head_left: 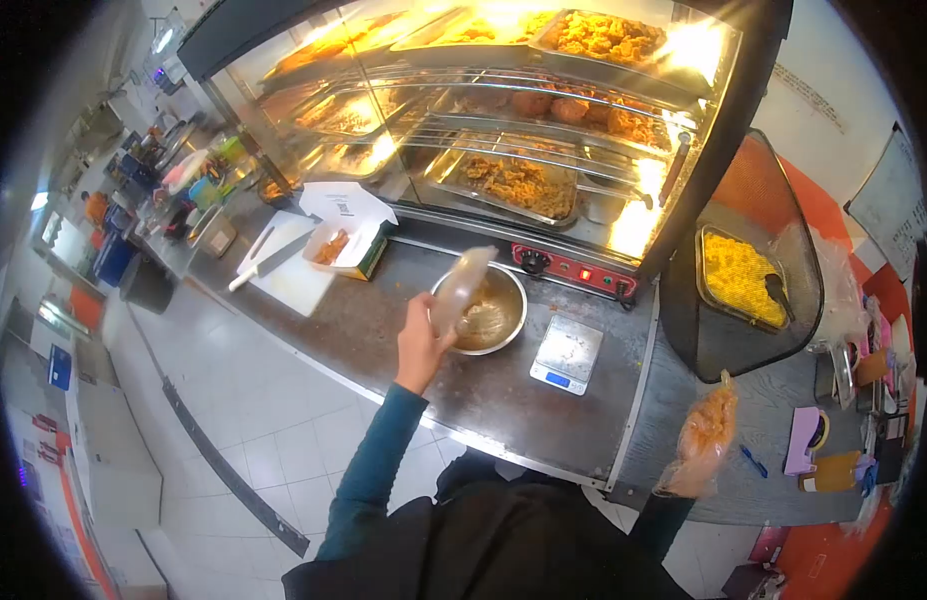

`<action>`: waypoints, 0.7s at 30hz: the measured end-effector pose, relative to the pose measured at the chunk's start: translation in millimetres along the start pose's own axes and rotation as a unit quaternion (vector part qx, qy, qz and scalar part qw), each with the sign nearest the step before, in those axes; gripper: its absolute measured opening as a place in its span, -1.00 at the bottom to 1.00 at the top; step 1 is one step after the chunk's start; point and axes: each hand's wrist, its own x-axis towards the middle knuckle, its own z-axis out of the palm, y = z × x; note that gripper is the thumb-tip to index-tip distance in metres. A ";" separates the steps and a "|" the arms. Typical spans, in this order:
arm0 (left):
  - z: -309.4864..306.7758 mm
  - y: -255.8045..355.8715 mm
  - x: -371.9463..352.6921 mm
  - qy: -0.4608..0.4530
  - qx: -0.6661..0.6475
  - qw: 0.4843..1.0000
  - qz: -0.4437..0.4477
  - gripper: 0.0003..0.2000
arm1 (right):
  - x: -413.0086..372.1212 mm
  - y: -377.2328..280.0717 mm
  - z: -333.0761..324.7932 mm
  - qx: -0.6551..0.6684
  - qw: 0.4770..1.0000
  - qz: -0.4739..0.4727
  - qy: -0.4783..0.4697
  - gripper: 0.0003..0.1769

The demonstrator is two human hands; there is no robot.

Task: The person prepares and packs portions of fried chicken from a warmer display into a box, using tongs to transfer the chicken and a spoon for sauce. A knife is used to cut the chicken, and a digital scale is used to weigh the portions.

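My left hand (420,345) is closed around a translucent plastic item (465,285), which looks like a bottle or a filled bag, tilted over a metal bowl (518,310). Some pale brownish content shows in the bowl. Clear, crinkled plastic (691,462) covers my right hand (705,430), with orange showing through it; whether this is a glove or a bag of food I cannot make out, and the fingers are not distinct. That hand is above the grey side table. Between my hands, a small digital scale (568,350) sits on the dark counter (463,405).
A heated display case (573,255) with trays of fried food stands behind the bowl. An open box (348,235) with food pieces and a knife (273,262) on a white board (298,290) are at left. A yellow food tray (741,275) sits in a mesh cover (683,340) at right.
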 end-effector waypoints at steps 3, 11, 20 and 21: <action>7.1 -26.2 9.3 -0.018 0.169 0.966 0.194 -0.52 | 2.2 9.8 -3.1 0.013 1.000 0.011 0.005 -0.71; 17.5 12.1 -5.7 0.042 -0.122 0.990 0.059 -0.59 | -13.4 3.3 -15.6 0.005 0.998 -0.049 0.024 -0.69; 163.6 -24.0 -66.7 -0.199 -0.489 0.806 -0.268 -0.63 | -18.6 -10.2 -16.1 -0.086 0.989 -0.076 0.091 -0.70; 158.2 -24.3 -68.1 -0.181 -0.495 0.806 -0.268 -0.63 | -16.4 -8.7 -11.4 -0.105 0.981 -0.085 0.136 -0.69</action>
